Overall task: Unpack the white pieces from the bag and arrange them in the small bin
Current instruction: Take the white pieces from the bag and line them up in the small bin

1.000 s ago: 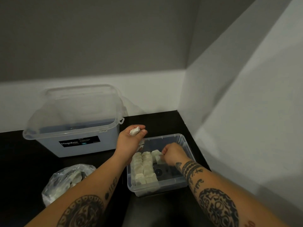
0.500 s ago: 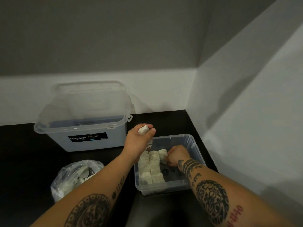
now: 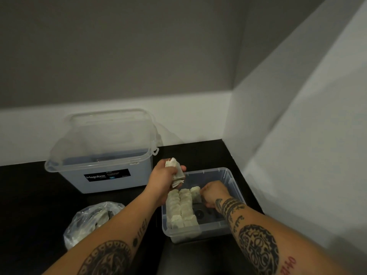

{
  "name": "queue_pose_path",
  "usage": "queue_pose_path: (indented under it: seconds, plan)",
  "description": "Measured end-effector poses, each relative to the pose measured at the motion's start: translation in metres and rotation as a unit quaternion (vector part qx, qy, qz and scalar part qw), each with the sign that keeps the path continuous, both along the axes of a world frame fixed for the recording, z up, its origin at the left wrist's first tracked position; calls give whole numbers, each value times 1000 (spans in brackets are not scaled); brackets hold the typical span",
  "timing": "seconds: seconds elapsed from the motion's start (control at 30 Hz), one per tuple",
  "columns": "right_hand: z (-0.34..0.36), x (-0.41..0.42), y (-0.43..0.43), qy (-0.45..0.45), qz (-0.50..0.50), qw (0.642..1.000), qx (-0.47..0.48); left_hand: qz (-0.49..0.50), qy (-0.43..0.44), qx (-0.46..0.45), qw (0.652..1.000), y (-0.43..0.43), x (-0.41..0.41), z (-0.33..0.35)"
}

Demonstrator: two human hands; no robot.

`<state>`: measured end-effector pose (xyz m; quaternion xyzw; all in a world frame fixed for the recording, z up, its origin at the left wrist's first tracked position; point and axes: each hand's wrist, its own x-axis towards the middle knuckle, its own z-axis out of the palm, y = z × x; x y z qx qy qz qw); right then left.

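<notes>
Fingertips of right hand (image 3: 213, 192) out of sight against white piece (image 3: 195, 193); bag (image 3: 93, 221) contents blurred.

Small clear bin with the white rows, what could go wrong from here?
1. The left hand holds a loose bunch of white pieces over the edge of the small clear plastic bin. If the grip slackens, some could fall on the two neat rows or outside.
2. The lone white piece at the right hand starts a third row, unsupported on its near side, so it may tip once released.
</notes>
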<state>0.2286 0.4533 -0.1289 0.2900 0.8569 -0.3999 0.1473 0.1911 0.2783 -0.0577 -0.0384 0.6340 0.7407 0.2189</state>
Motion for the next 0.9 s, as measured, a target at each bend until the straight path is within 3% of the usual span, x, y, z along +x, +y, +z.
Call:
queue_pose_path:
  seconds: [0.3, 0.4, 0.47, 0.57, 0.77, 0.9]
  plan:
    - [38, 2, 14, 31, 28, 999, -32, 18, 64, -89, 994, 4, 5, -5]
    - [57, 3, 13, 108, -3, 991, -79, 13, 88, -108, 990, 8, 7, -5]
    - [69, 9, 9, 174, -23, 971, -160, 7, 102, -108, 989, 11, 8, -6]
    - [76, 16, 4, 236, 13, 946, -222, -5, 122, -84, 989, 15, 10, -5]
    - [78, 18, 7, 304, 45, 943, -125, -18, 148, -73, 986, 19, 16, -1]
    - [75, 18, 12, 312, 58, 940, -127, -21, 152, -91, 984, 18, 14, -3]
